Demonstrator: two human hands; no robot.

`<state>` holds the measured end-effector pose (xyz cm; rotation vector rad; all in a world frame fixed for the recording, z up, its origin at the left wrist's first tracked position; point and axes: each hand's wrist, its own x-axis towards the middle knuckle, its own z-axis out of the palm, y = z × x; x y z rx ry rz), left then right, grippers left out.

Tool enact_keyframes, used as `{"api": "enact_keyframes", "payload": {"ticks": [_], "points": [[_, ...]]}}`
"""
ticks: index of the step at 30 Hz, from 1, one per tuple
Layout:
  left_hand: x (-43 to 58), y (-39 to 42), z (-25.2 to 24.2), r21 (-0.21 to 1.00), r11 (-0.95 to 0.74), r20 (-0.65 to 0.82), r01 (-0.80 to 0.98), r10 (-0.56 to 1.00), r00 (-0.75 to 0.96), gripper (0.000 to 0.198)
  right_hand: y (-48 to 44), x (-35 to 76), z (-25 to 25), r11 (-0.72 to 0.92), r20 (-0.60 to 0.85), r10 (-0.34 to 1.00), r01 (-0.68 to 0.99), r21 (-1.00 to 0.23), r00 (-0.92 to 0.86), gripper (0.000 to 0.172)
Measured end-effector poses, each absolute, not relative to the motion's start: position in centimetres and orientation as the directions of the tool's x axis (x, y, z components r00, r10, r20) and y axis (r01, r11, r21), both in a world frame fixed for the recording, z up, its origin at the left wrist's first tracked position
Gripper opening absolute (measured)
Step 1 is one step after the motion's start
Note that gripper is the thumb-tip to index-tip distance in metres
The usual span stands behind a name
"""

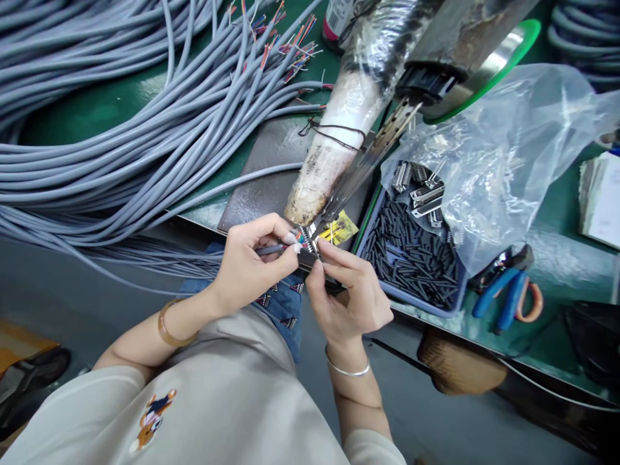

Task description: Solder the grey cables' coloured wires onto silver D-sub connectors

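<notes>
My left hand (pixel 254 261) pinches the end of a grey cable (pixel 272 249), whose thin coloured wires fan out at the fingertips. Between thumb and fingers, my right hand (pixel 352 290) grips the edge of a small metal multi-pin connector (pixel 308 239). The wires meet the connector's row of pins; which ones are joined is too small to tell. Just above it, a soldering iron (pixel 385 132) points down, its tip close to the connector. A wrapped white tube (pixel 334 123) ends right beside the tip. Yellow tape (pixel 340 228) lies behind my right fingers.
Bundles of grey cable (pixel 121 148) cover the left of the green bench. To the right are a blue tray (pixel 448 312) of black sleeves, a plastic bag (pixel 504 161) with connectors, blue-handled cutters (pixel 511 290) and a solder spool (pixel 504 64). Small connectors rest on my lap.
</notes>
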<state>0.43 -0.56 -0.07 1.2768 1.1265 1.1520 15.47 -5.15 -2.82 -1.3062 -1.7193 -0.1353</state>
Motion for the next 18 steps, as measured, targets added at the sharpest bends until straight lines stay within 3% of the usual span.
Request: {"api": "enact_keyframes", "payload": {"ticks": [6, 10, 14, 16, 18], "points": [[0.1, -1.0, -0.6, 0.999, -0.027, 0.023, 0.023, 0.987, 0.159, 0.011, -5.7, 15.9, -2.9, 0.441, 0.726, 0.687, 0.816, -0.375, -0.038, 0.021], [-0.9, -1.6, -1.0, 0.991, -0.097, 0.068, 0.088, 0.955, 0.29, 0.005, -6.1, 16.1, -2.5, 0.437, 0.75, 0.659, 0.837, -0.33, -0.049, 0.02], [-2.1, -2.6, -1.2, 0.969, -0.186, 0.135, 0.161, 0.949, 0.286, 0.025, -6.7, 16.0, -2.7, 0.431, 0.789, 0.613, 0.849, -0.306, -0.027, 0.019], [-2.6, -3.0, -1.1, 0.97, -0.183, 0.139, 0.159, 0.957, 0.253, 0.02, -6.8, 15.7, -3.0, 0.436, 0.807, 0.591, 0.837, -0.33, 0.011, 0.022], [-3.1, -3.1, -0.9, 0.994, -0.076, 0.048, 0.079, 0.951, 0.305, 0.014, -6.9, 15.4, -3.2, 0.447, 0.788, 0.612, 0.794, -0.413, 0.066, 0.022]]}}
